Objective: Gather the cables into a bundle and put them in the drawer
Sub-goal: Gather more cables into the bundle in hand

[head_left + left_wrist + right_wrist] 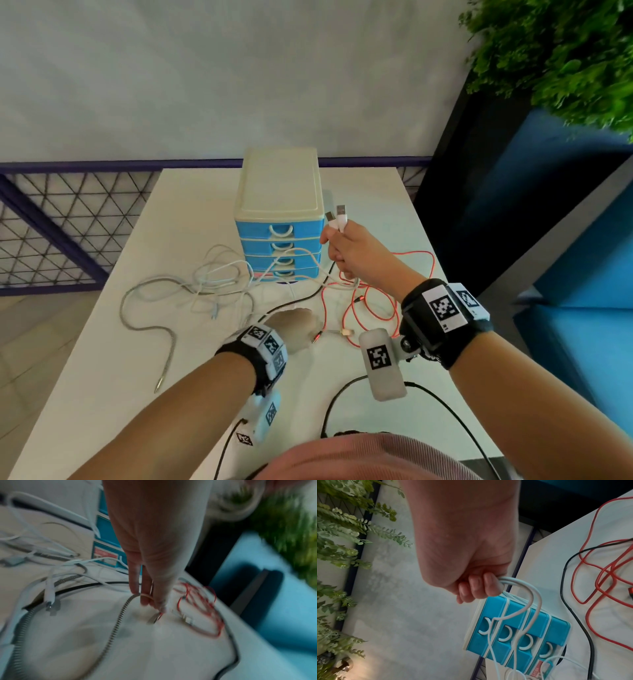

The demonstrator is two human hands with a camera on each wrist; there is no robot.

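Cables [219, 284] sprawled mid-frame before the closed drawers [279, 251] — right hand [349, 250] fisted round two white plug ends, raised clear to collect more; left hand [294, 329] pinched a red-tipped plug low centre.

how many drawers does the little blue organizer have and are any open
4, stacked top to bottom in the organizer: top drawer, second drawer, third drawer, bottom drawer. All look closed; white cables partly cover the lower fronts.
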